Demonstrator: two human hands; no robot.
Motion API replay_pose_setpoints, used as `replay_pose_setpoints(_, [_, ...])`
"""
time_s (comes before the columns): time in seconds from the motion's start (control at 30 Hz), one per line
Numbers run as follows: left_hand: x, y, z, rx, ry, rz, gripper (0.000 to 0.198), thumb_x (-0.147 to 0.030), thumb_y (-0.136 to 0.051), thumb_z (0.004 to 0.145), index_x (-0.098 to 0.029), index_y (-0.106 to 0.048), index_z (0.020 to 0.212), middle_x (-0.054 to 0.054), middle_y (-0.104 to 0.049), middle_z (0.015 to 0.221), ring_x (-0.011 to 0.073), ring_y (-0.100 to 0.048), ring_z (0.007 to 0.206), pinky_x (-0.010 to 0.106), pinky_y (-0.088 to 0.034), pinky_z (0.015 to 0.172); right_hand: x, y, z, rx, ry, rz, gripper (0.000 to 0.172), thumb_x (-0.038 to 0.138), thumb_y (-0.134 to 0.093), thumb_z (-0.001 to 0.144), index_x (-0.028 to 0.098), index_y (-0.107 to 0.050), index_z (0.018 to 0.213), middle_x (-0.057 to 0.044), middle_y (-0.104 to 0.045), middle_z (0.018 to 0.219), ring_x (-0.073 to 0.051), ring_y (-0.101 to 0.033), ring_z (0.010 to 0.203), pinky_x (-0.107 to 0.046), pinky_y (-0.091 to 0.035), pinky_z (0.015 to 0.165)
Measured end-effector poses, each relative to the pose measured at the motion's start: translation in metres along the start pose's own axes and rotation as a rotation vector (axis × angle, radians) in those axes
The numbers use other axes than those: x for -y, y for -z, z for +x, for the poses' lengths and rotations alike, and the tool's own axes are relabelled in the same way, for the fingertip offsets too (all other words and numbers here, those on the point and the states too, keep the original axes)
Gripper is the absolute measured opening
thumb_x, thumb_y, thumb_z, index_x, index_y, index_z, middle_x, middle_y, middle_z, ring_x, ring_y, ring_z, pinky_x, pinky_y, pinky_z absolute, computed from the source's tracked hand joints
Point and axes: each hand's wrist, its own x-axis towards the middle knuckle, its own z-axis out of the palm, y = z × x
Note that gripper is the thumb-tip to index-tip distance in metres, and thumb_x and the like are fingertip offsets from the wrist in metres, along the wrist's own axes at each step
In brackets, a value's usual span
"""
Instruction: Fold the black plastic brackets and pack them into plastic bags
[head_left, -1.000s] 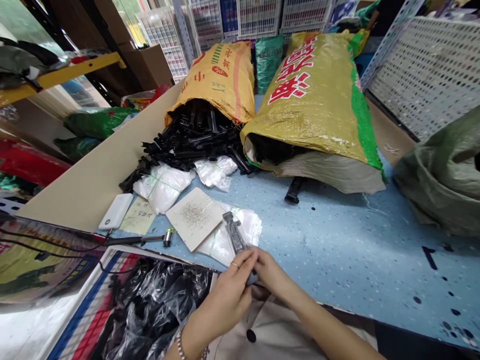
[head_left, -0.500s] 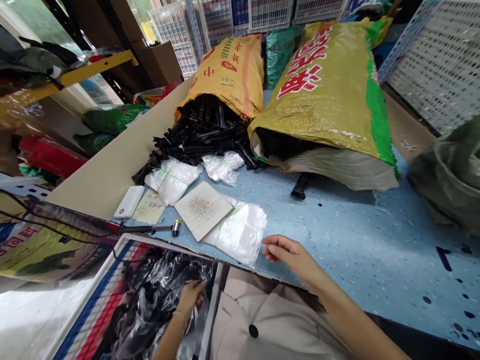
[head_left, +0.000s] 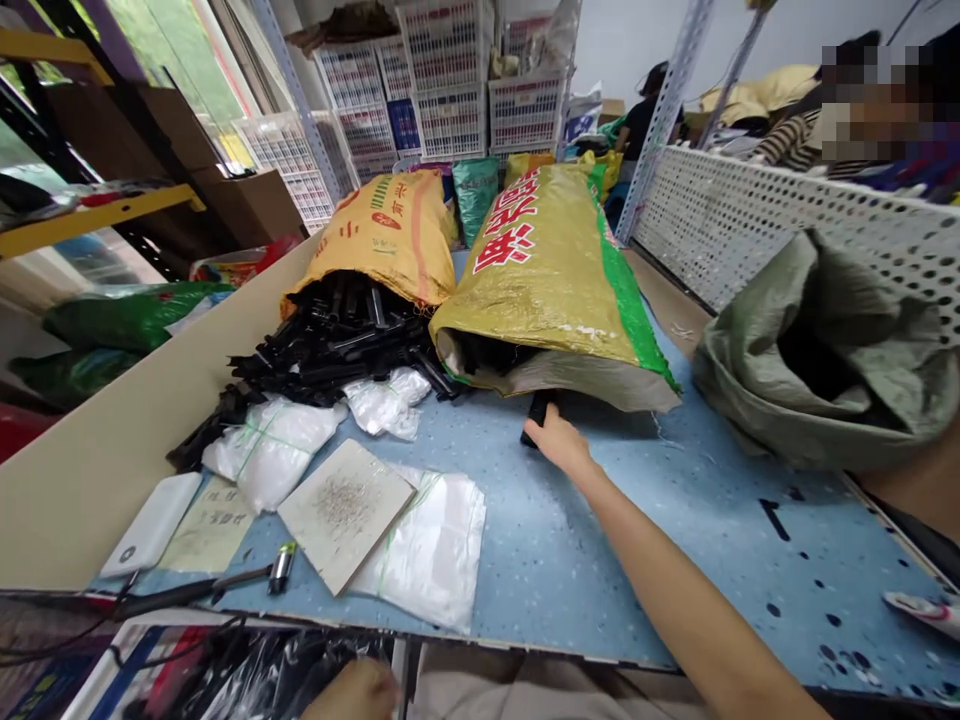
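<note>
My right hand (head_left: pixel 561 440) has its fingers around a black plastic part (head_left: pixel 536 420) that lies on the blue tabletop (head_left: pixel 555 560), just under the open mouth of a yellow-green woven sack (head_left: pixel 562 270). At the bottom edge, my left hand (head_left: pixel 356 690) is blurred and partly cut off over a crate of black pieces in clear plastic (head_left: pixel 292 665); its fingers do not show clearly. More black parts (head_left: pixel 337 340) spill from an orange woven sack (head_left: pixel 382 235). Between the hands lie a speckled square board (head_left: pixel 345 510) and a stack of clear plastic bags (head_left: pixel 435 560).
A hammer (head_left: pixel 247 578), a white power bank (head_left: pixel 150 525) and a handwritten note (head_left: pixel 210 525) lie at the left front. Two more bundles of bags sit near the parts. A grey-green sack (head_left: pixel 825 360) stands at right, beside a perforated white panel (head_left: pixel 802 220). Another person (head_left: pixel 645 120) is behind.
My right hand has gone forward from beside the bag stack to the black part under the sack and closed on it. The view has tilted up; my left hand now shows at the bottom edge.
</note>
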Motion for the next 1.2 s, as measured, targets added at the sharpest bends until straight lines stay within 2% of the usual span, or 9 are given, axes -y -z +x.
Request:
replay_pose_setpoints(0.13, [-0.075, -0.005, -0.009, 0.191, -0.296, -0.419, 0.046, -0.056, -0.071, 0.068, -0.021, -0.069, 0.098, 0.007, -0.072, 0.088, 0.0232, -0.066, 0.076, 0.036, -0.053, 0.071, -0.008, -0.010, -0.045, 0.088, 0.098, 0.048, 0.043, 0.024, -0.049, 0.079, 0.018, -0.057, 0.120, -0.005, -0.068, 0.080, -0.024, -0.064, 0.074, -0.032, -0.045, 0.068])
replay_pose_setpoints(0.2, [-0.128, -0.015, -0.004, 0.056, -0.448, -0.661, 0.053, -0.059, -0.065, 0.073, -0.021, -0.064, 0.111, 0.010, -0.069, 0.102, 0.0228, -0.065, 0.092, 0.036, -0.050, 0.085, -0.016, -0.019, -0.089, 0.115, 0.188, 0.060, 0.051, 0.023, -0.052, 0.077, 0.024, -0.053, 0.128, -0.003, -0.070, 0.086, -0.023, -0.065, 0.077, -0.032, -0.046, 0.071])
replay_pose_setpoints(0.27, [-0.178, -0.026, 0.006, -0.097, -0.534, -0.847, 0.053, -0.057, -0.062, 0.078, -0.021, -0.058, 0.117, 0.011, -0.066, 0.108, 0.0214, -0.062, 0.102, 0.035, -0.045, 0.096, -0.025, -0.023, -0.128, 0.135, 0.452, 0.124, 0.053, 0.023, -0.053, 0.079, 0.025, -0.049, 0.132, -0.007, -0.069, 0.105, -0.026, -0.065, 0.090, -0.035, -0.046, 0.080])
replay_pose_setpoints(0.37, [-0.224, -0.041, 0.016, -0.122, -0.518, -0.979, 0.054, -0.058, -0.056, 0.082, -0.019, -0.053, 0.119, 0.010, -0.065, 0.103, 0.0203, -0.065, 0.091, 0.033, -0.051, 0.084, -0.036, -0.014, -0.155, 0.168, 0.654, 0.208, 0.034, 0.026, -0.045, 0.091, 0.025, -0.056, 0.122, -0.007, -0.069, 0.101, -0.023, -0.064, 0.086, -0.033, -0.047, 0.077])
replay_pose_setpoints(0.57, [-0.235, -0.061, -0.001, 0.090, -0.514, -0.781, 0.062, -0.063, -0.047, 0.084, -0.020, -0.044, 0.128, 0.001, -0.064, 0.071, 0.0165, -0.061, 0.059, 0.027, -0.048, 0.057, -0.055, 0.020, -0.110, -0.144, 0.691, 0.067, 0.028, 0.043, -0.044, 0.092, 0.020, -0.060, 0.093, -0.009, -0.060, 0.081, -0.023, -0.052, 0.078, -0.036, -0.041, 0.072])
replay_pose_setpoints(0.8, [-0.245, -0.066, 0.005, -0.109, -0.593, -0.669, 0.055, -0.055, -0.049, 0.086, -0.022, -0.043, 0.130, 0.005, -0.064, 0.095, 0.0158, -0.063, 0.066, 0.026, -0.049, 0.060, -0.059, 0.007, -0.109, 0.057, 0.483, 0.278, 0.046, 0.049, -0.021, 0.099, 0.022, -0.050, 0.076, 0.000, -0.050, 0.065, -0.016, -0.047, 0.061, -0.028, -0.038, 0.061])
replay_pose_setpoints(0.93, [-0.247, -0.051, 0.011, -0.170, -0.519, -0.746, 0.052, -0.060, -0.044, 0.087, -0.018, -0.053, 0.114, 0.002, -0.063, 0.077, 0.0173, -0.062, 0.064, 0.028, -0.050, 0.062, -0.064, -0.001, -0.145, 0.125, 0.660, 0.034, 0.048, 0.055, -0.028, 0.096, 0.020, -0.053, 0.077, -0.005, -0.057, 0.074, -0.019, -0.050, 0.069, -0.031, -0.037, 0.067])
replay_pose_setpoints(1.03, [-0.245, -0.044, 0.014, -0.301, -0.560, -0.728, 0.047, -0.057, -0.042, 0.089, -0.018, -0.058, 0.108, 0.007, -0.067, 0.092, 0.0211, -0.064, 0.087, 0.031, -0.050, 0.080, -0.069, -0.010, -0.161, 0.139, 0.638, -0.117, 0.049, 0.049, -0.025, 0.098, 0.019, -0.054, 0.075, -0.006, -0.060, 0.073, -0.019, -0.052, 0.068, -0.031, -0.037, 0.065])
replay_pose_setpoints(1.2, [-0.230, -0.051, 0.040, -0.475, -0.662, -0.610, 0.043, -0.045, -0.039, 0.093, -0.018, -0.054, 0.123, 0.012, -0.060, 0.125, 0.0258, -0.052, 0.120, 0.038, -0.036, 0.105, -0.050, -0.003, -0.112, 0.457, 0.391, -0.119, 0.052, 0.040, -0.025, 0.101, 0.019, -0.057, 0.067, 0.002, -0.061, 0.057, -0.012, -0.057, 0.054, -0.022, -0.040, 0.054])
